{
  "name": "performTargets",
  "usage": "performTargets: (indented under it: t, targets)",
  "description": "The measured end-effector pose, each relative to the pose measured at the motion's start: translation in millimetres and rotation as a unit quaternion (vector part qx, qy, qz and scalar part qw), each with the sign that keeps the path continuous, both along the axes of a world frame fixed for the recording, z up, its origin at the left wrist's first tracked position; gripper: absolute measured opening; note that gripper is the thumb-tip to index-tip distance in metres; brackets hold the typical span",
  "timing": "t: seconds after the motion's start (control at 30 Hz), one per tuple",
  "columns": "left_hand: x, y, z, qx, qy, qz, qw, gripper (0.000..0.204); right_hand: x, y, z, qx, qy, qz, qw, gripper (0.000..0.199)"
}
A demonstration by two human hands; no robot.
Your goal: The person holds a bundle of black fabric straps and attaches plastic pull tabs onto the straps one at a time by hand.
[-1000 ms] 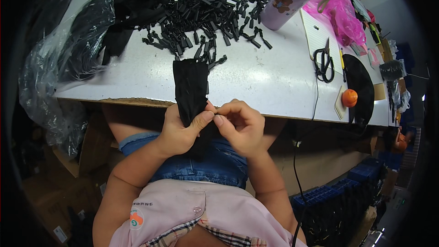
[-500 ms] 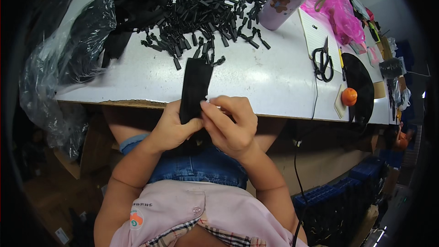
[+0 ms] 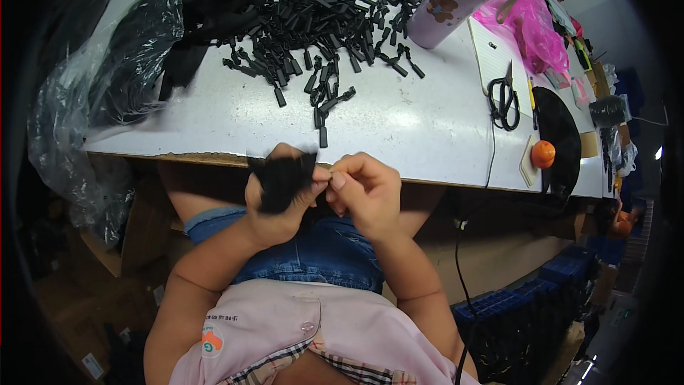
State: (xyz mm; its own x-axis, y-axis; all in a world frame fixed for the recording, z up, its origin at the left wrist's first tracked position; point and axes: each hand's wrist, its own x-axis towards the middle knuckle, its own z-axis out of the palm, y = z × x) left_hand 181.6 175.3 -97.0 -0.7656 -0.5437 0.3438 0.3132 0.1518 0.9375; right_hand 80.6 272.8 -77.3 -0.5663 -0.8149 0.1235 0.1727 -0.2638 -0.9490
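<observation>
A piece of black fabric (image 3: 286, 182), blurred by motion, is folded up in my left hand (image 3: 274, 221), whose fingers are closed round it just in front of the table edge. Against it, my right hand (image 3: 367, 196) pinches thumb and forefinger together near my left fingertips. What lies in that pinch is too small to make out. Beyond my hands a heap of small black zipper pulls (image 3: 313, 21) covers the back of the table. Several strung-out pulls (image 3: 323, 137) reach from the heap toward the front edge.
Clear plastic bags with black material (image 3: 142, 50) lie at the left. To the right stand a lilac bottle (image 3: 456, 7), black scissors (image 3: 504, 103) on a notepad (image 3: 486, 50), an orange round object (image 3: 543, 155) and a pink plastic bag (image 3: 531, 36). A black cable (image 3: 462, 264) hangs down.
The black fabric, which lay stretched toward the table, is now drawn back and bunched in my left hand. The zipper pulls its far end covered now show. My right hand stays in a pinch.
</observation>
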Motion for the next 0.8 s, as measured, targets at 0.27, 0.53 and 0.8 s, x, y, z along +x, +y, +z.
performTargets:
  t: [0.27, 0.53, 0.8]
  targets:
    - [-5.8, -6.5, 14.8, 0.415, -0.041, -0.066, 0.906, 0.021, -61.6, -40.7, -2.5, 0.141, 0.615, -0.171, 0.757, 0.026]
    - [-8.2, -3.7, 5.4, 0.239, -0.074, -0.028, 0.968, 0.018, -66.4, -22.7, -8.3, 0.160, 0.507, -0.155, 0.833, 0.013]
    - [-17.9, 6.6, 2.2, 0.130, -0.027, 0.038, 0.990, 0.012, -25.0, 1.3, 10.6, 0.097, 0.130, -0.031, 0.986, 0.008]
